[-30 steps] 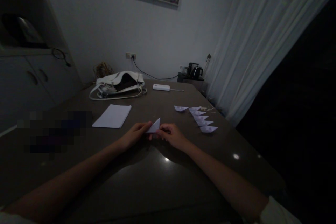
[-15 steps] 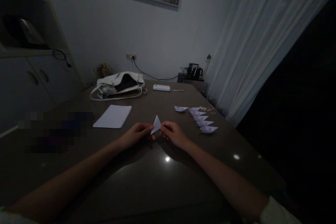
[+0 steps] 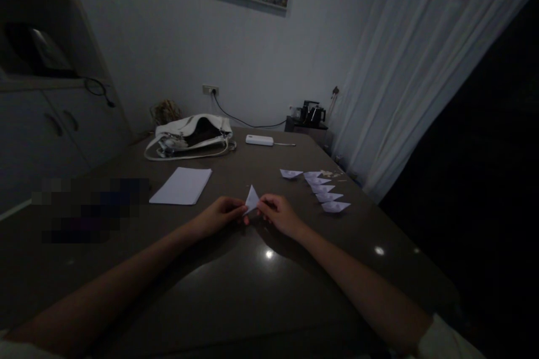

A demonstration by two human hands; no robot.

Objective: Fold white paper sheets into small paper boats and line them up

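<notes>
Between my two hands is a small folded white paper (image 3: 252, 198), a pointed triangle with its tip up. My left hand (image 3: 221, 214) pinches its left lower corner between thumb and fingers. On the opposite side my right hand (image 3: 279, 214) grips the right edge in the same way. The fingertips hide the paper's lower corners. To the right, several folded paper boats (image 3: 329, 197) stand in a slanting row, and one more paper boat (image 3: 290, 174) sits a little apart on their left. A stack of white paper sheets (image 3: 182, 186) lies to the left of my hands.
A white handbag (image 3: 193, 133) rests at the back left of the dark table (image 3: 236, 291). Near the far edge lies a white power bank (image 3: 259, 140) with a short cable. Small light scraps (image 3: 330, 174) lie beyond the boat row. A sheer curtain (image 3: 379, 67) hangs at the right.
The folded paper has turned slightly between my fingers and shows a wider face. Both hands keep their hold in nearly the same place.
</notes>
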